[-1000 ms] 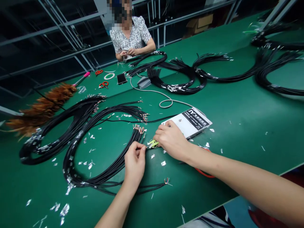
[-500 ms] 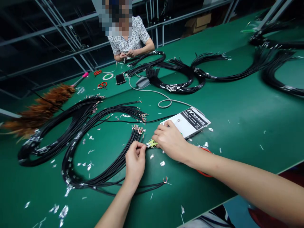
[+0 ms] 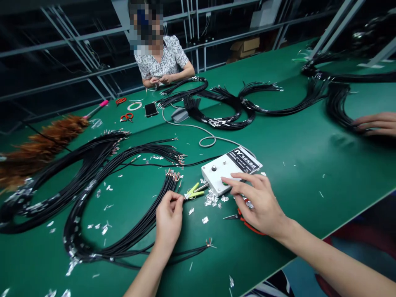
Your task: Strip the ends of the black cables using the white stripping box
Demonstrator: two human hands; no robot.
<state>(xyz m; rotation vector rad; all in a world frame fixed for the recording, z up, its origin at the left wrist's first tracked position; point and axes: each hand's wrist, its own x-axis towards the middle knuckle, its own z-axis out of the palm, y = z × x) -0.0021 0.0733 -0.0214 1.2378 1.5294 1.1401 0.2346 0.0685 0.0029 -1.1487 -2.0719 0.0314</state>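
Right hand (image 3: 262, 204) moved: one clip (image 3: 194, 194) → one box (image 3: 220, 172), fingers apart | left hand (image 3: 169, 214): pinching one cable (image 3: 185, 198)

White box (image 3: 215, 178) carries black label (image 3: 243, 160), white lettering. Green tabletop (image 3: 309, 169) surrounds box. Lime-green clip (image 3: 194, 191) just left of box; silvery foil scraps (image 3: 212, 199) near box. Farther left, black cables (image 3: 147, 222), copper-orange tips (image 3: 173, 176). Near side of box, red scissor handles (image 3: 250, 226). Beyond box, grey cord (image 3: 193, 126), then white shirt (image 3: 161, 60), dark print. Far left, rust-brown duster (image 3: 46, 140), pink grip (image 3: 104, 103).

The right hand (image 3: 262, 206) partly hides the white box (image 3: 229, 168) and red-handled scissors (image 3: 244, 222); to its right, a co-worker's hand (image 3: 380, 123) leaves view
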